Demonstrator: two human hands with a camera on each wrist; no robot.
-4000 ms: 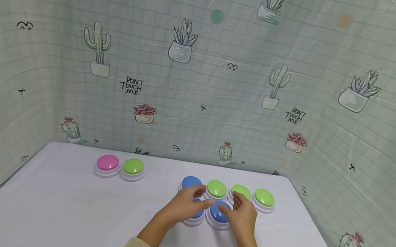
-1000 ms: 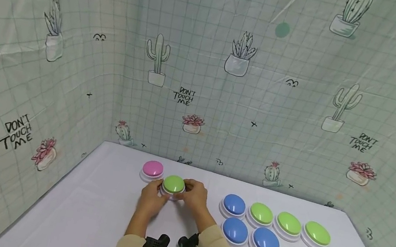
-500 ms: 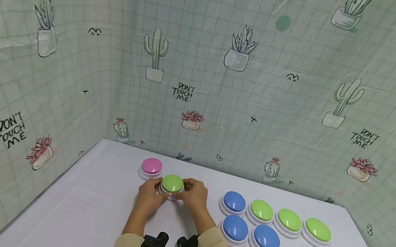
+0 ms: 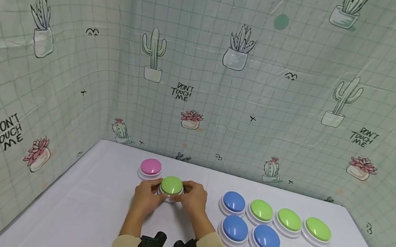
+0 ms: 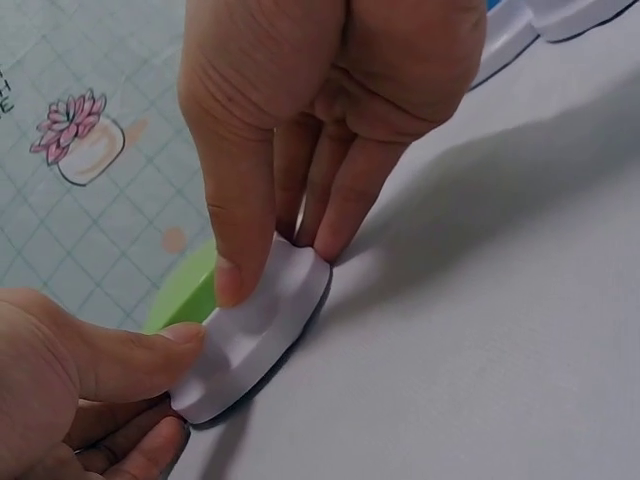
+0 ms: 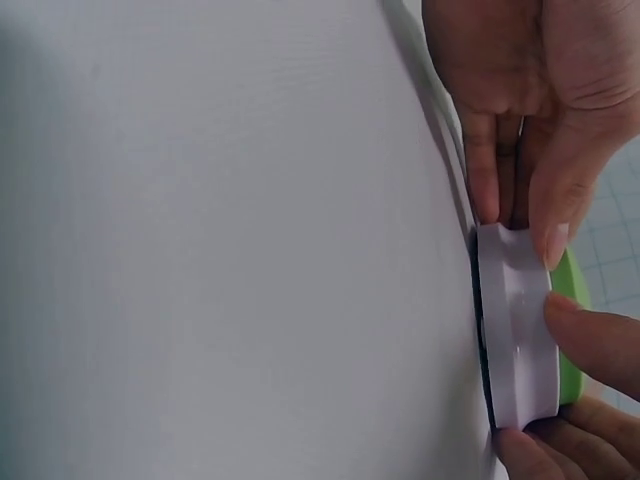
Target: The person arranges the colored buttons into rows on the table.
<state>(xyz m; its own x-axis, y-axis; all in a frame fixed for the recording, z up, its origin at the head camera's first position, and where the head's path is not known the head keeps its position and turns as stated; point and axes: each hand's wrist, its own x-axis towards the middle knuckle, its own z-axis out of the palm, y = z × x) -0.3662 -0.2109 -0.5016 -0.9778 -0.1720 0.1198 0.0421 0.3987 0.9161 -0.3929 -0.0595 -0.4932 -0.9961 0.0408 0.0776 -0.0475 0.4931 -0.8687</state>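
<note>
Both hands grip a push button (image 4: 172, 185) with a green dome and a white round base, one at each side. The left hand (image 4: 146, 196) has its thumb at the near side of the base and its fingers round the left edge. From the right, the right hand (image 4: 194, 198) pinches the base in the same way. Both wrist views show the white base (image 5: 250, 330) between the two thumbs, with the green dome (image 6: 571, 330) partly covered. Just behind and to the left stands a pink push button (image 4: 151, 167).
To the right, a row holds a blue button (image 4: 233, 202) and three green buttons, among them the far right one (image 4: 317, 229). Two more blue buttons, one of them nearest the front (image 4: 266, 239), stand before it. A cactus-print cloth (image 4: 206, 76) hangs behind the white table (image 4: 93, 220).
Both hands moved left from the blue and green buttons to the single green button, and now grip it. It now sits nearer the front, apart from the pink button. The head view turned left.
</note>
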